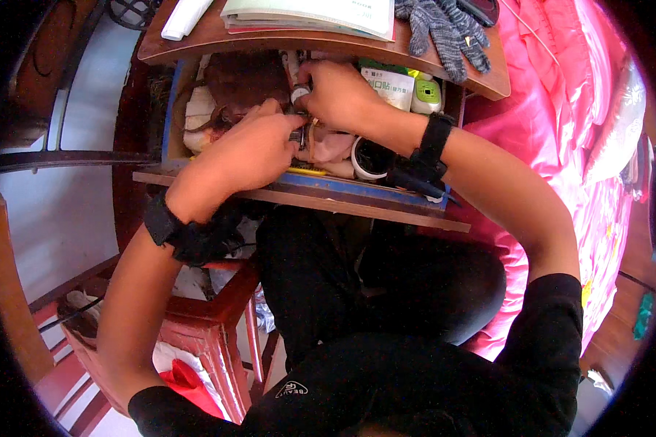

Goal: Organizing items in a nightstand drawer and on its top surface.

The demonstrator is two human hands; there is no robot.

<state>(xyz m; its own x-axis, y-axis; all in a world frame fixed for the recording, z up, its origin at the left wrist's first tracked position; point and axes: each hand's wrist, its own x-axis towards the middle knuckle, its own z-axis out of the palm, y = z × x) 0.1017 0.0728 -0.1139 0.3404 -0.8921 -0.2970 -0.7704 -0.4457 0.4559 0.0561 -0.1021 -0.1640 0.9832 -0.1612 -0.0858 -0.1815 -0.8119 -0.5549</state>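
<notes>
Both hands reach into an open desk drawer [306, 198] full of small items. My left hand [246, 147] lies over the drawer's left middle, its fingertips at small objects in the centre; whether it grips one cannot be told. My right hand [339, 95] is just right of it, fingers bent around or beside a small whitish round item [299, 94]; its grip is partly hidden. A dark brown pouch or cloth [246, 79] fills the back left. Right of my right hand are a white and green adhesive bandage packet [396, 87] and a green and white device [427, 94]. A white round tub [361, 170] with dark contents sits at the front.
On the desktop [328, 46] above the drawer lie a stack of papers or booklets [311, 19], grey knitted gloves [443, 38] and a white roll or tube [186, 19]. Pink bedding [519, 164] stands at the right. A reddish wooden stool [208, 328] is at lower left.
</notes>
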